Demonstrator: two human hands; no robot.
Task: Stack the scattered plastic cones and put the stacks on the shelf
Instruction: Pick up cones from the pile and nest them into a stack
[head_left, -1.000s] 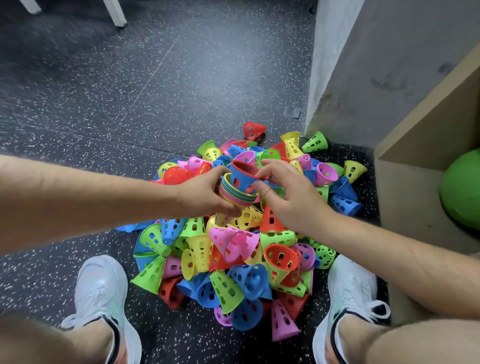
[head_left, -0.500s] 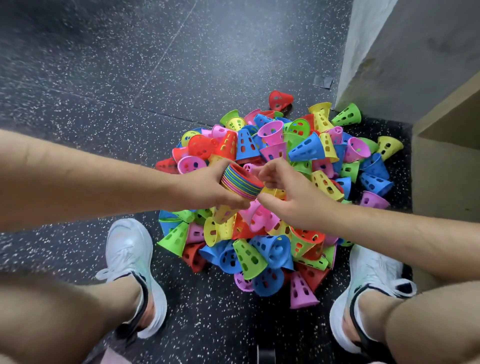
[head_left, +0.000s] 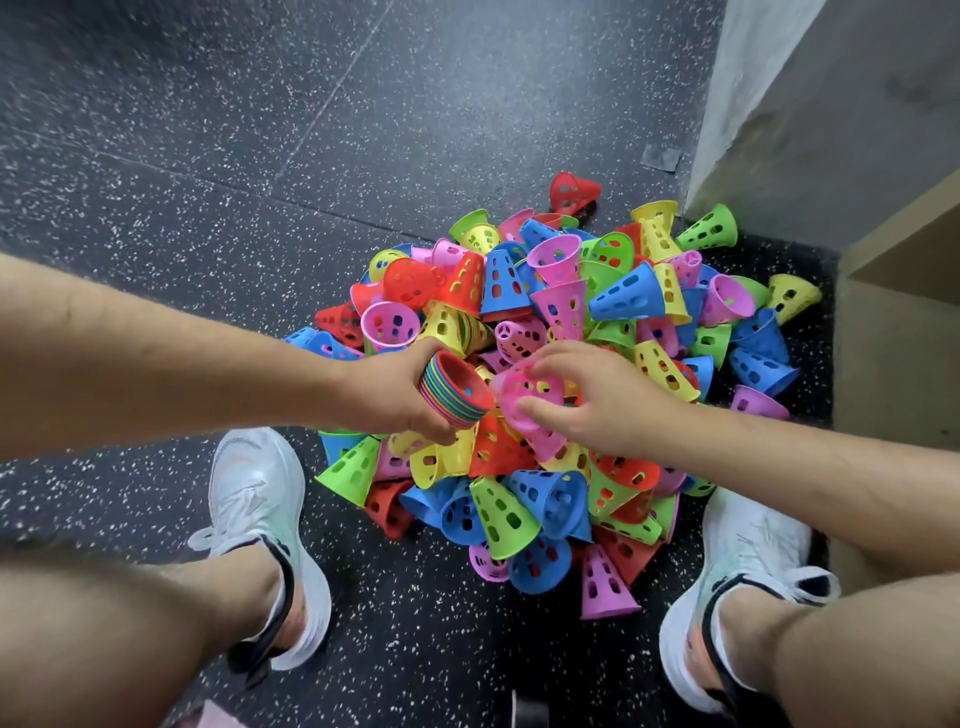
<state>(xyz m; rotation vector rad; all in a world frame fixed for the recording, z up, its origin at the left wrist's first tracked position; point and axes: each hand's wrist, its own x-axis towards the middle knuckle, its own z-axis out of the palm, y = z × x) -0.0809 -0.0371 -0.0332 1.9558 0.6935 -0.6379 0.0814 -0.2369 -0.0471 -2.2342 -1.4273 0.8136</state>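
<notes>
The stack (head_left: 457, 389) of nested cones sat at centre frame, tilted with its mouth to the right, clasped in the left hand (head_left: 395, 395). Just right of it the right hand (head_left: 602, 400) pinched a pink cone (head_left: 524, 405) by its rim. Half a second earlier that hand held no cone and was only at the stack's rim, so another nesting looked imminent. The loose pile (head_left: 571, 312) lay beneath, and the shelf (head_left: 904, 322) stood at the right edge.
</notes>
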